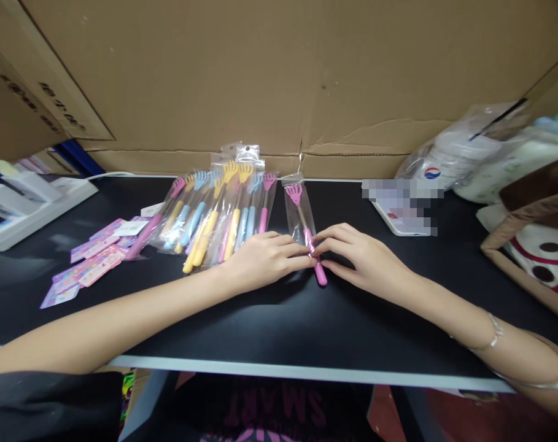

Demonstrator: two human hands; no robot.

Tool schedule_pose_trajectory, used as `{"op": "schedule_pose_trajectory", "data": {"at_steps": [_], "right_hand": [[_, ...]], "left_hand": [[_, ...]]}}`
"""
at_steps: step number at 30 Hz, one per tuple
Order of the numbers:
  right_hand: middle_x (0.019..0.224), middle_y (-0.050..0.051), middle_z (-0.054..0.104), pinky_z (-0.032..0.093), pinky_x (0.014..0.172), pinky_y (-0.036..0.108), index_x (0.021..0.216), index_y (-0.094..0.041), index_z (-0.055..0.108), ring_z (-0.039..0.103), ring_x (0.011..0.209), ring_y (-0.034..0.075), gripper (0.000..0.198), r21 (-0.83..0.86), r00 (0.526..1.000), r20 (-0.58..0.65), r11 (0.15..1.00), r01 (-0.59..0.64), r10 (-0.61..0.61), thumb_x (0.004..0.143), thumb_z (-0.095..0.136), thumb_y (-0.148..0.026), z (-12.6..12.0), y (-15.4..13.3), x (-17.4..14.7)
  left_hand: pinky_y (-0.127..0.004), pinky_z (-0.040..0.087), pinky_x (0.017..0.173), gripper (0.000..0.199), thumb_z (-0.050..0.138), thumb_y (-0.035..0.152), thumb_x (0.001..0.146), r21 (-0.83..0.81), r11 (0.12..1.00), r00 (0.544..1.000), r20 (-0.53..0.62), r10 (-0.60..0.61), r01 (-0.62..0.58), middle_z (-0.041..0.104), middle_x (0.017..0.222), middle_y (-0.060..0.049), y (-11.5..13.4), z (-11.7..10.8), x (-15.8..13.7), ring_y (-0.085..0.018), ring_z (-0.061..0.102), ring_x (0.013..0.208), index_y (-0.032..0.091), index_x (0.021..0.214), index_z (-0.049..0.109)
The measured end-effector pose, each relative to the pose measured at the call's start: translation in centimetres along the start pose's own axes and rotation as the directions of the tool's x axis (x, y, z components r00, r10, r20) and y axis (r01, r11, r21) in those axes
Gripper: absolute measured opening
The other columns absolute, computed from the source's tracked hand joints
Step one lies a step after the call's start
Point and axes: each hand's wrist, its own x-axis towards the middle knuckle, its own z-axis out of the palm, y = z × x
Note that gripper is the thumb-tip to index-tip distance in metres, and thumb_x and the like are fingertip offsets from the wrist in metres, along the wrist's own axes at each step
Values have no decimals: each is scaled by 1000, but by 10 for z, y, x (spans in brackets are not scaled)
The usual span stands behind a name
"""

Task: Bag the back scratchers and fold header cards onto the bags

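Fingers (301, 263) of left hand (260, 261) and right hand (368, 258) bunched narrow, touching pink bagged back scratcher (321, 274) between them, cannot tell whether gripped, other back scratchers (207, 234) just left, printed cards (94, 265) farther left

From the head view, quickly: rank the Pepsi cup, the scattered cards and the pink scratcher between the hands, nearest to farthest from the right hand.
1. Pink scratcher: at the right hand's fingertips, on its left.
2. Pepsi cup: back right.
3. Cards: far left.
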Motion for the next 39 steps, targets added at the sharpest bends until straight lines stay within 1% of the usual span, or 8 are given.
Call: {"op": "schedule_pose_trajectory", "data": {"at_steps": [3,8,13,21,27,31,35,39], "right_hand": [[115,10,66,52,89,39,105,-23,64,61,107,24,19,51,997,77,999,-15,11,95,52,-33,-4,0,0],[127,10,61,51,94,42,112,-23,63,59,116,27,35,89,986,167,995,-37,22,85,66,-46,-9,2,-1],[119,10,63,52,88,41,110,-22,63,62,107,26,33,13,993,116,1000,-4,3,85,67,-44,-4,1,-1],[104,7,68,51,77,33,102,-21,64,63,95,23,27,-84,996,32,993,86,-83,87,68,-43,2,3,0],[106,8,67,52,77,35,104,-20,63,63,96,24,29,-96,996,40,992,83,-79,87,67,-44,2,5,-1],[111,10,66,53,78,36,107,-20,63,63,99,25,31,-71,996,50,995,72,-69,87,67,-44,3,8,-1],[114,10,65,53,81,36,109,-20,63,64,100,24,33,-24,997,59,998,54,-53,90,62,-47,2,10,-1],[113,10,65,53,81,36,109,-21,63,64,100,24,30,-29,998,46,998,53,-52,93,57,-45,1,8,-1]], "left_hand": [[-25,50,72,25,47,18,99,-9,1000,1000,7,7,-6,75,104,2,0,0,1,-13,67,85,25,112,68],[-25,49,69,23,50,21,98,-4,1000,1000,23,-3,3,75,104,3,0,-1,1,-13,67,85,26,111,68],[-23,48,68,25,46,21,100,5,1000,1000,24,-4,3,75,102,2,-1,0,0,-12,66,85,26,110,69],[-22,50,68,25,46,20,101,-27,1000,1000,-20,15,-15,76,98,3,-1,3,-2,-11,68,84,24,109,69],[-22,49,67,25,46,20,101,-16,1000,999,-41,6,-6,76,99,2,0,2,-1,-11,67,82,24,107,69],[-24,49,66,22,48,26,101,2,1000,999,-44,2,-2,75,100,3,1,2,1,-11,67,80,24,105,69],[-25,48,64,20,51,30,100,11,1000,998,-66,-2,3,75,98,4,2,3,2,-11,66,79,24,103,69],[-27,48,66,17,52,28,99,12,1000,999,-49,12,-11,75,104,6,2,3,2,-12,66,83,24,102,68]]}}
